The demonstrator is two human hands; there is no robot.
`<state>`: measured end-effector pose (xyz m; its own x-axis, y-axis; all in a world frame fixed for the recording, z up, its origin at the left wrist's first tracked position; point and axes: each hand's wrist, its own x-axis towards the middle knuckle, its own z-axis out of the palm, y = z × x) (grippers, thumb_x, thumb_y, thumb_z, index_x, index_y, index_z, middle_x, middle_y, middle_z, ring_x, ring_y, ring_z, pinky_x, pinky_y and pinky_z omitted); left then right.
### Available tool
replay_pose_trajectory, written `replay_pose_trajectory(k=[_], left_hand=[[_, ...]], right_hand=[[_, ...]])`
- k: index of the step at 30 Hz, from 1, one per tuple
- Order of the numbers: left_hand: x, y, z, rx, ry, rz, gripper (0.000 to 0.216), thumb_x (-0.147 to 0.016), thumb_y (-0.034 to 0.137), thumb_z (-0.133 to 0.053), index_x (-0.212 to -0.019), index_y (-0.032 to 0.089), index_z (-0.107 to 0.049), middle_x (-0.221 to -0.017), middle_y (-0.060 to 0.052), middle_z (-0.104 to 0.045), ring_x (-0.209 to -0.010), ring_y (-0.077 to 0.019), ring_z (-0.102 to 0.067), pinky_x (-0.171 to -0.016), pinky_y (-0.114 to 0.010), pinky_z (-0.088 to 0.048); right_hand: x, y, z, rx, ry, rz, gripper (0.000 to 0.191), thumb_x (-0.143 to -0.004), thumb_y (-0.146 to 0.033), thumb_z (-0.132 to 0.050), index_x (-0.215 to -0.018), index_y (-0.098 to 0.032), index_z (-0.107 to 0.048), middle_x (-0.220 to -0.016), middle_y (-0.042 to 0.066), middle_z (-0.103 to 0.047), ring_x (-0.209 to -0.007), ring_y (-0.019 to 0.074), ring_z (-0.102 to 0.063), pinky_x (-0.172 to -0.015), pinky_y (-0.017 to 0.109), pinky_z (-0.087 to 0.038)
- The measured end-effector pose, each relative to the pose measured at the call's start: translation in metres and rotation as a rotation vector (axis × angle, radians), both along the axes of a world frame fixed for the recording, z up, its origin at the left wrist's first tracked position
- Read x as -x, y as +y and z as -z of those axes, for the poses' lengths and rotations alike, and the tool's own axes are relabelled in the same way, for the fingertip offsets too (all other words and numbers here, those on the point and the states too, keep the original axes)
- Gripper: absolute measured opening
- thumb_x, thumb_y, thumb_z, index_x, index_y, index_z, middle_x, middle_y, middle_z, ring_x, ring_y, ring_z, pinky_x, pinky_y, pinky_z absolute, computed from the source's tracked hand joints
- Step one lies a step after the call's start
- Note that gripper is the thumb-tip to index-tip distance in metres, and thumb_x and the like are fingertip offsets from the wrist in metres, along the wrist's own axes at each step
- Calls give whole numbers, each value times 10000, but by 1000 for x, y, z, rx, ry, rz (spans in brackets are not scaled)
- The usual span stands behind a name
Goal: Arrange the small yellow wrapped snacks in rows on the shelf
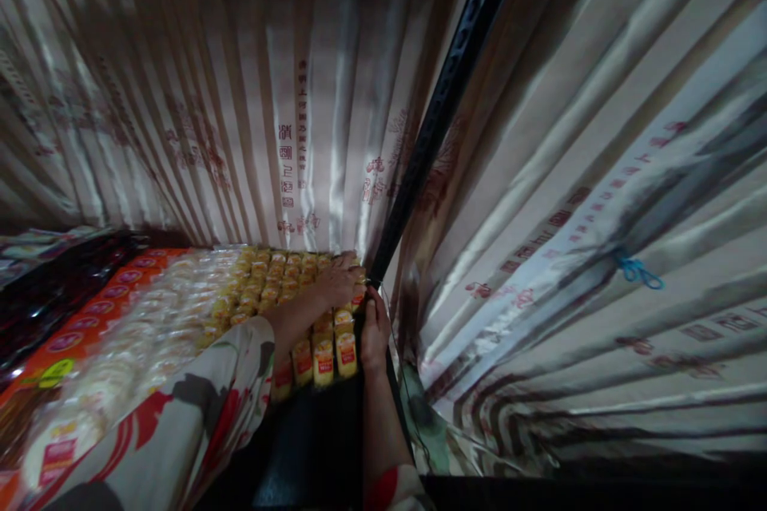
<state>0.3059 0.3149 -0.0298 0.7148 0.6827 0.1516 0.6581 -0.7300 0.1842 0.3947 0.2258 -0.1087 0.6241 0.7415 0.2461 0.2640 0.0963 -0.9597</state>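
Observation:
My left hand (339, 283) lies on top of the far end of the rows of small yellow packets (323, 355), its fingers stretched out and apart. The packets are wrapped in clear film with red labels. At the right edge of these rows, beside the black slotted post (440, 108), my right hand (375, 331) is upright with its fingers extended along the side. One packet (358, 297) with a red label sits between the two hands. The dim light makes it hard to see exactly what the fingertips touch.
Left of the yellow packets are rows of clear-wrapped white round packets (159, 315), orange packs (113, 295) and dark shiny packs (53, 287). A dark shelf surface (305, 443) shows in front. Pleated printed cloth (240, 96) hangs behind and right, with a blue tie (640, 270).

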Motion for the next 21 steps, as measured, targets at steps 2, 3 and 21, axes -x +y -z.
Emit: replay_pose_trajectory(k=[2, 3, 21], left_hand=[[0, 1, 0, 0, 8, 12, 460, -863, 435, -420, -1243, 185, -482, -1392, -96, -375, -1281, -261, -309, -1034, -424, -303], [0, 0, 0, -5, 10, 18, 466, -868, 439, -408, -1250, 180, -475, -1386, -99, -386, -1294, -260, -293, -1045, -426, -290], [93, -191, -1, 135, -559, 22, 367, -850, 159, -345, -1157, 280, -506, -1353, -50, -436, -1272, -182, -369, -1030, -399, -396]], right_hand=[[0, 0, -1, -3, 13, -15, 460, -844, -447, -364, -1164, -188, -569, -1214, 79, -577, -1114, 197, -504, -979, 364, -344], [0, -1, -2, -5, 15, -22, 465, -843, -454, -364, -1159, -185, -573, -1205, 82, -583, -1111, 198, -506, -978, 364, -345], [5, -14, -27, 23, 45, -56, 583, -852, -520, -320, -1283, -152, -456, -1356, 98, -447, -1268, 201, -375, -1068, 389, -251]])
